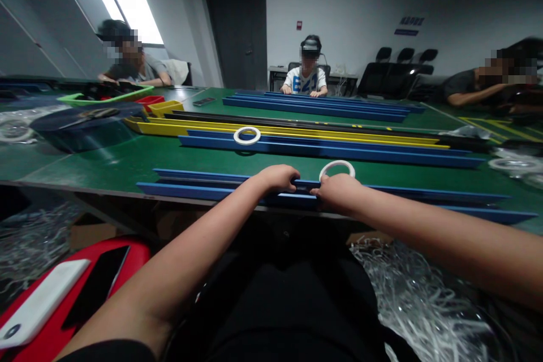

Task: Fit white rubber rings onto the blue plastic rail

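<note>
Two long blue rails (195, 190) lie side by side along the near edge of the green table. My left hand (278, 177) bends over them with its fingers curled down between the rails; what the fingertips pinch, if anything, is hidden. Close by on the right, my right hand (339, 189) is closed, its thumb and finger low at the same rails. A roll of white tape (338, 164) rises from behind the right hand, which seems to grip its hidden lower part. A second white tape roll (246, 136) rests on another pair of blue rails (339, 150) farther back.
Yellow rails (297, 129), black rails and more blue rails (314, 106) lie beyond. A dark blue round tray (85, 124) stands left. Phones lie on a red stool (127, 246) below left. Tangled white strips (424, 294) fill the lower right. Three people sit around the table.
</note>
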A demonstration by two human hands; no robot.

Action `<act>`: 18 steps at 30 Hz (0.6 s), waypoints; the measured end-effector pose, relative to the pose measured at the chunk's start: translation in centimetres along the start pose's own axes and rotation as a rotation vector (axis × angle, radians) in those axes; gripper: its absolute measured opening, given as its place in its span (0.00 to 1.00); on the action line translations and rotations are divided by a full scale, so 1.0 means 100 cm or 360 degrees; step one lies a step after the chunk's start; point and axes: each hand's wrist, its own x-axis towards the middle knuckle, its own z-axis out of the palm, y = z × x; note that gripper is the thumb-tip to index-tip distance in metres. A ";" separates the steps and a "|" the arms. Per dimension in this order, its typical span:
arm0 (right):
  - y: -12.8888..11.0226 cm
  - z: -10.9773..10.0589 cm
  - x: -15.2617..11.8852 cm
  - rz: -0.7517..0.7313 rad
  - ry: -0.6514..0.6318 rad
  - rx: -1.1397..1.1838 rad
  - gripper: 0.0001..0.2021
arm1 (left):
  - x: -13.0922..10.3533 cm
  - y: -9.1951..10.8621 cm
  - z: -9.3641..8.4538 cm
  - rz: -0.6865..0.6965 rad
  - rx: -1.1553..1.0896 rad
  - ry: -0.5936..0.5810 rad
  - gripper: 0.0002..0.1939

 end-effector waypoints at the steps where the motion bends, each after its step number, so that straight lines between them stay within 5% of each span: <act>1: 0.002 0.002 -0.001 -0.0002 0.0006 -0.0010 0.28 | 0.000 -0.001 0.000 -0.0009 -0.0007 -0.0001 0.15; 12: 0.052 0.007 -0.037 -0.0123 -0.0055 -0.0015 0.28 | 0.000 -0.005 0.003 -0.0035 -0.0009 0.0010 0.17; 18: 0.045 0.008 -0.036 -0.0094 -0.0078 -0.0103 0.29 | -0.002 -0.003 0.002 -0.0046 -0.0018 0.0011 0.17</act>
